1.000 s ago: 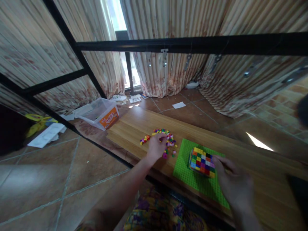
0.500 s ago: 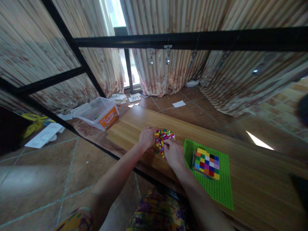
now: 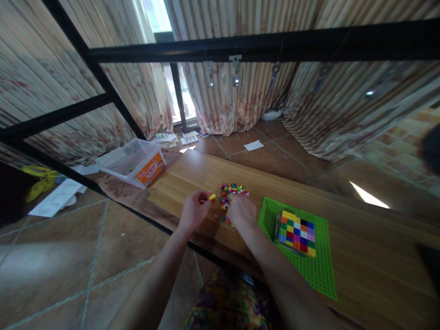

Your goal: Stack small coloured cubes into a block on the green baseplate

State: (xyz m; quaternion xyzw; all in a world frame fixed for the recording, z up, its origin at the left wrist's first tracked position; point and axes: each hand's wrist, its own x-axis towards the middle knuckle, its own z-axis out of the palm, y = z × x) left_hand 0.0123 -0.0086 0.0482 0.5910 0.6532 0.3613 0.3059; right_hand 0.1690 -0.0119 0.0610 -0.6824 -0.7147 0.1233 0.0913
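My left hand is closed, with a yellow toy brick showing at its fingertips. Something reddish also shows by those fingers, too small to make out. Just to the right, a loose pile of small coloured bricks lies on the wooden table. Over the near side of this pile is my right hand, back upward; its fingertips are hidden. Right of it lies a green studded baseplate, bearing a block built of many-coloured bricks.
A clear plastic box with an orange label stands beyond the table's left end. Black metal bars cross in front of long striped curtains. Papers lie on the tiled floor behind the table.
My left hand has drawn back left from the pile, and a yellow brick now shows in its fingers. My right hand has shifted slightly left and up over the bricks. The view has turned slightly.
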